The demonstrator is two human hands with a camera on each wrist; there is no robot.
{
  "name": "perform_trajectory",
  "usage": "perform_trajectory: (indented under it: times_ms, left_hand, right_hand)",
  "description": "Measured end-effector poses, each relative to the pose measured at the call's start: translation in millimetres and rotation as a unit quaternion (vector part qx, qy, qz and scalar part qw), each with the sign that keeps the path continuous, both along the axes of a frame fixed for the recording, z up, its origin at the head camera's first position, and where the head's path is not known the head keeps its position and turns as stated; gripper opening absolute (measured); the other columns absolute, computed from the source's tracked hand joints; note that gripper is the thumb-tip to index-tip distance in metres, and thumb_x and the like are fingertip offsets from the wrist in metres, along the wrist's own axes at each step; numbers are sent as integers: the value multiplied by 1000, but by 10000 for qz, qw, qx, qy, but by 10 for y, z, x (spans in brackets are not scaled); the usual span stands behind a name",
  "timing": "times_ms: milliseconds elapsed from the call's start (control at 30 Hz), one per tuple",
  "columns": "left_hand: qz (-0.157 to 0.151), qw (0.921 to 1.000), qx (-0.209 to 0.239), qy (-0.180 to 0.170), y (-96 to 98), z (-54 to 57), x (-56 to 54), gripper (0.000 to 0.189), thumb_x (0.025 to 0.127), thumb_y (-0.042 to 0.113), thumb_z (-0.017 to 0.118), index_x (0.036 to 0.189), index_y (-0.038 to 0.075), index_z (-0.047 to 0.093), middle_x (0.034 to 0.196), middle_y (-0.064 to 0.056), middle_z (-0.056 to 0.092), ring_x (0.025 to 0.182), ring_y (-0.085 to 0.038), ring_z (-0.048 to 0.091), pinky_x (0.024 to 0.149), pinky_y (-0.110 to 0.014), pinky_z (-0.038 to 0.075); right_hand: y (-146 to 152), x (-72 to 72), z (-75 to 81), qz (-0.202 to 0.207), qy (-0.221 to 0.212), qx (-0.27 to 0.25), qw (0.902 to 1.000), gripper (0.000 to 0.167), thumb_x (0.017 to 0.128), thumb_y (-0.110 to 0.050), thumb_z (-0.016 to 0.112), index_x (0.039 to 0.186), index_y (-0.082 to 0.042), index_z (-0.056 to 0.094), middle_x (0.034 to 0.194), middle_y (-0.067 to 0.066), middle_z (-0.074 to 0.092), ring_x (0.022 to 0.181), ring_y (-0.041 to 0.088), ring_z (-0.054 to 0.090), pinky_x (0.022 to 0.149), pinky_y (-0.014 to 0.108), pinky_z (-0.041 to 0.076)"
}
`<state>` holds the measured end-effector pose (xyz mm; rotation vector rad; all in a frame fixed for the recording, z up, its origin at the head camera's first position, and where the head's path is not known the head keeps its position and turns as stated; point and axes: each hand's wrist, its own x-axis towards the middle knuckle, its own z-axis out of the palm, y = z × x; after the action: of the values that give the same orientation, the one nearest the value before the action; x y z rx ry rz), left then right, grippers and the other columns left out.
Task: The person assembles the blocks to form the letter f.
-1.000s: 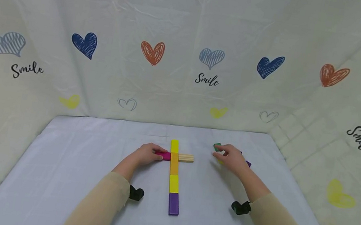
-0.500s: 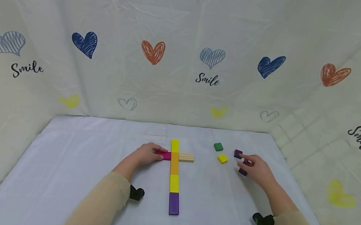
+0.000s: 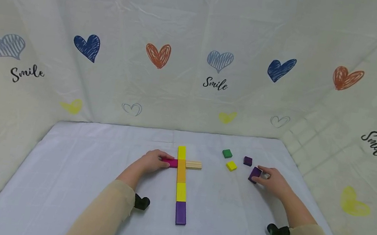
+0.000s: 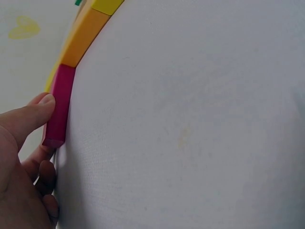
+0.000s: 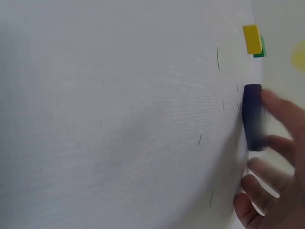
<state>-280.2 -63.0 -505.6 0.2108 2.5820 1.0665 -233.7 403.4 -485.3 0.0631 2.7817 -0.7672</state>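
My left hand (image 3: 153,160) pinches a magenta block (image 3: 172,163) between thumb and fingers; the left wrist view shows the thumb on its side. That block butts against the orange block (image 3: 181,171) in an upright column. Above the orange one lies a yellow block (image 3: 181,152); below it come another yellow block (image 3: 181,192) and a long purple block (image 3: 181,213). Pale wooden strips (image 3: 193,165) extend from the column's right side. Over at the right, my right hand (image 3: 274,182) has thumb and index finger at a loose purple block (image 3: 254,175), pinching it on the cloth.
A green block (image 3: 227,153), a small yellow block (image 3: 231,166) and a small dark purple block (image 3: 248,161) lie loose between the column and my right hand. White cloth (image 3: 92,184) covers the table, with a heart-printed sheet (image 3: 176,103) hanging behind.
My right hand has gone from beside the green block rightward to the loose purple block, taking it between thumb and finger. The left hand stays on the magenta block.
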Motion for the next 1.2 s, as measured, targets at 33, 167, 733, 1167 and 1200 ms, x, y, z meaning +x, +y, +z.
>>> perform_trajectory:
  times_ms: [33,167,733,1167,1200]
  left_hand:
    - [3,10000,-5,-11,0,-7,-2,27,93,28,70,120,34,72,131,-7,59,116,-29,49,105,-54,39]
    - [41,10000,-25,-52,1,-30,-13,27,93,29,70,119,36,72,131,-6,58,117,-29,49,105,-54,39]
    - [-18,10000,-34,-27,-20,-19,-15,28,93,29,70,120,36,72,130,-6,59,116,-29,49,104,-53,40]
    - [12,10000,-6,-57,-18,-3,-8,27,93,30,70,119,37,72,131,-6,58,117,-29,49,104,-53,40]
    - [17,10000,3,-74,-14,-2,-6,27,93,30,70,119,37,72,131,-6,58,117,-29,49,104,-53,40]
  right_hand:
    - [0,-7,-6,25,-15,1,10000,78,92,-47,68,147,1,41,136,34,40,115,46,46,95,61,43]
    - [-4,-32,-16,44,-42,-81,9999,75,92,-43,69,144,4,43,134,34,42,119,48,43,98,63,40]
    - [-76,0,124,-749,-48,-1860,9797,47,103,-16,53,146,0,44,140,32,44,111,33,59,84,34,56]
    - [-260,-157,189,-1088,107,-2673,9574,50,104,-23,53,150,-8,42,147,25,43,101,15,63,83,27,56]
    - [-302,-172,198,-1107,86,-2714,9561,50,104,-23,53,150,-8,42,148,25,42,103,17,62,83,26,56]
